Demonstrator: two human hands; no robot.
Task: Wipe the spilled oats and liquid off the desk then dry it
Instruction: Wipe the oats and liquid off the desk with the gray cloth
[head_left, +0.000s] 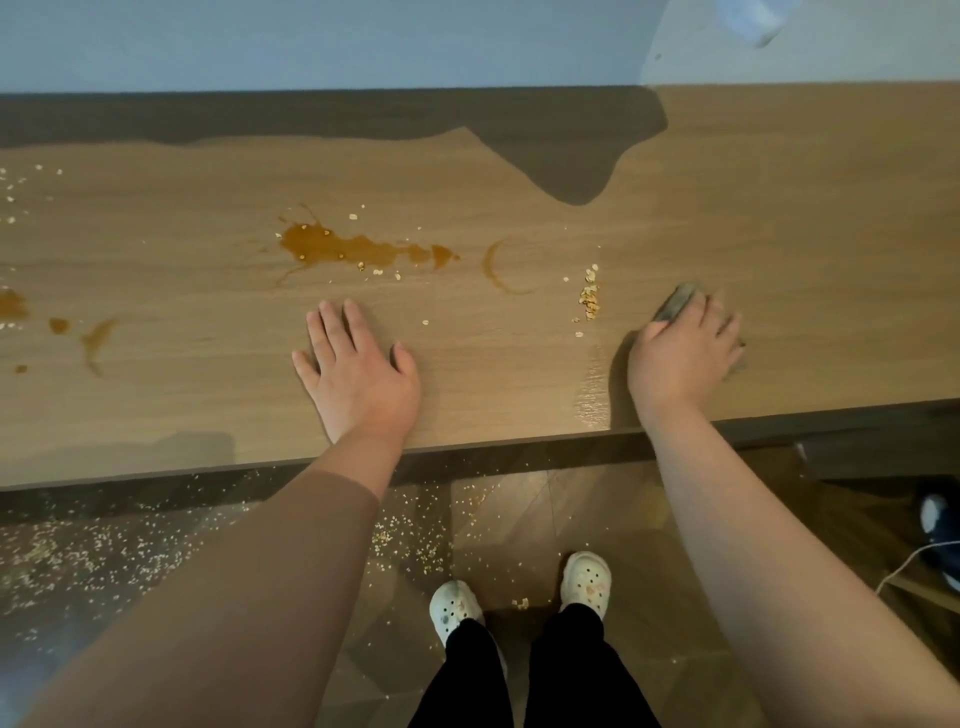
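Observation:
A brown liquid spill (343, 248) lies across the middle of the wooden desk (779, 208), with a curved ring stain (501, 273) to its right. A small heap of oats (589, 299) sits right of the ring. My right hand (680, 358) presses a grey cloth (675, 302) on the desk just right of that heap; most of the cloth is hidden under the hand. My left hand (356, 369) rests flat on the desk below the spill, fingers spread, holding nothing. More brown patches (93, 335) and scattered oats (13, 195) lie at the far left.
The desk's front edge (467, 449) runs across the view, with a wet streak (592, 384) left of my right hand. Oats are scattered on the floor (405, 535) below, near my feet in white clogs (519, 587). A white cable (914, 564) lies at lower right.

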